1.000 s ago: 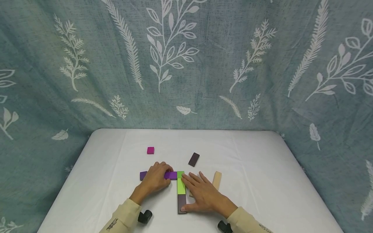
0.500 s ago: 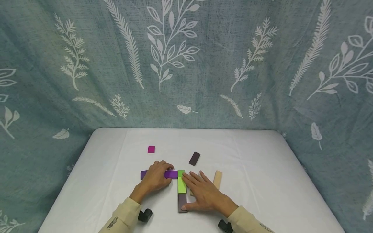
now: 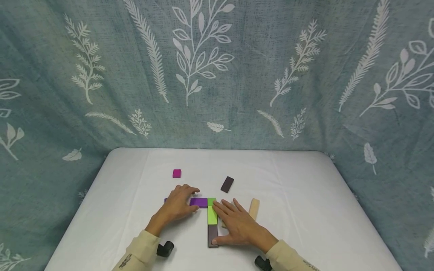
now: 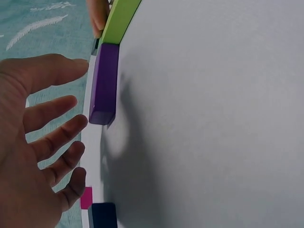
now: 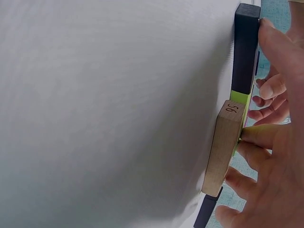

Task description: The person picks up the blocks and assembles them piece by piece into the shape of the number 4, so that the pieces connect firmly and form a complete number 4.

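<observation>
My left hand (image 3: 173, 204) hovers with fingers spread over a purple block (image 3: 198, 203); in the left wrist view a gap separates thumb and fingers, with nothing held. That purple block's right end meets a small green block (image 3: 211, 201). Below it, a lime block (image 3: 212, 215) and a dark block (image 3: 212, 231) continue in a column. Fingers of my right hand (image 3: 237, 225) lie straight at the green blocks, while its thumb rests on the dark block. A dark blue-violet block (image 4: 103, 216) stands apart from the purple one, mostly hidden under my left hand in the head view.
A plain wooden block (image 5: 222, 147) marked 56 lies partly under my right hand. Farther back on the white table (image 3: 298, 188) are a loose dark block (image 3: 227, 184) and a magenta cube (image 3: 176, 173). A patterned teal curtain (image 3: 257, 75) hangs behind the table.
My left hand has let go of the purple block and shifted slightly left, its fingers spreading. The right hand stays in place on the column.
</observation>
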Available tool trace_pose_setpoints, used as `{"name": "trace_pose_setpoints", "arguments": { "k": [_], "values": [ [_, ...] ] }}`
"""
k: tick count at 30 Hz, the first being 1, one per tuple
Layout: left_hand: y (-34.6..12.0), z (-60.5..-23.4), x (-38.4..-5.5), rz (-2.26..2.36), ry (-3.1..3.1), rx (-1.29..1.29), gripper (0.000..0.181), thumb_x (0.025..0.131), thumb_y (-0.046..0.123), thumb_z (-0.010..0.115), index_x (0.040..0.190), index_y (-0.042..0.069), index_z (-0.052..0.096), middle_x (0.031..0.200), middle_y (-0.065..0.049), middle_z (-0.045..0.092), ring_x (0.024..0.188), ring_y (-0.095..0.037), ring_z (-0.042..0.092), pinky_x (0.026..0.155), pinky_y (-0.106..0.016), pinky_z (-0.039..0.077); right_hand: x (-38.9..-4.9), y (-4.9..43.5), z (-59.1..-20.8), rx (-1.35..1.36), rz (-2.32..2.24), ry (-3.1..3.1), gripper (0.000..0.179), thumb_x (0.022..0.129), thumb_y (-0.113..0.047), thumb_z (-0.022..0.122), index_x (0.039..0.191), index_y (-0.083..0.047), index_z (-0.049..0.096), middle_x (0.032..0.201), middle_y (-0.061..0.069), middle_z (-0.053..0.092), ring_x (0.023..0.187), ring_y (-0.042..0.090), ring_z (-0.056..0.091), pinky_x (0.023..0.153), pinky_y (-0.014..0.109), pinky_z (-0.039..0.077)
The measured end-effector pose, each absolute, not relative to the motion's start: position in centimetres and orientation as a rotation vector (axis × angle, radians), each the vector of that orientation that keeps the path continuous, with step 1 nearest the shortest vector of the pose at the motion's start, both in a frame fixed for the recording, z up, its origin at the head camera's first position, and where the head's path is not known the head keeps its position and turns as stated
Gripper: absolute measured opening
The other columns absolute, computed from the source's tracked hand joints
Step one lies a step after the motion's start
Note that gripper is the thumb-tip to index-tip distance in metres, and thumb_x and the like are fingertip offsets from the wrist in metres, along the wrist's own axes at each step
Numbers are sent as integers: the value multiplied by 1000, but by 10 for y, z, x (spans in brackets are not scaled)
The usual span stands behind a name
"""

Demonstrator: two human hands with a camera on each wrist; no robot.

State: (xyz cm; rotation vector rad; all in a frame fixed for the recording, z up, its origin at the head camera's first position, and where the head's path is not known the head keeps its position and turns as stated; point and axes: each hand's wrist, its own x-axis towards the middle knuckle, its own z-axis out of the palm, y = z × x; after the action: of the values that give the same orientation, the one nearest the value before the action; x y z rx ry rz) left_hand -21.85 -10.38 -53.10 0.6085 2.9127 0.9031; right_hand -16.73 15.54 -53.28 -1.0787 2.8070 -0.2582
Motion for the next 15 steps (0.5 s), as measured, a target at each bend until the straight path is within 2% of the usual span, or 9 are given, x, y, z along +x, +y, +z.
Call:
{"name": "trace_pose_setpoints", "arguments": {
  "k": [15],
  "values": [
    [-136, -527, -216, 1031, 2918, 464, 51, 82, 22, 84, 129, 13, 67, 118, -5, 65, 104, -23, 51, 91, -44, 42, -166, 154, -530, -1067, -259, 2800, 108, 84, -82, 53, 159, -8, 31, 165, 4, 29, 150, 31, 27, 120, 55, 15]
  ]
}}
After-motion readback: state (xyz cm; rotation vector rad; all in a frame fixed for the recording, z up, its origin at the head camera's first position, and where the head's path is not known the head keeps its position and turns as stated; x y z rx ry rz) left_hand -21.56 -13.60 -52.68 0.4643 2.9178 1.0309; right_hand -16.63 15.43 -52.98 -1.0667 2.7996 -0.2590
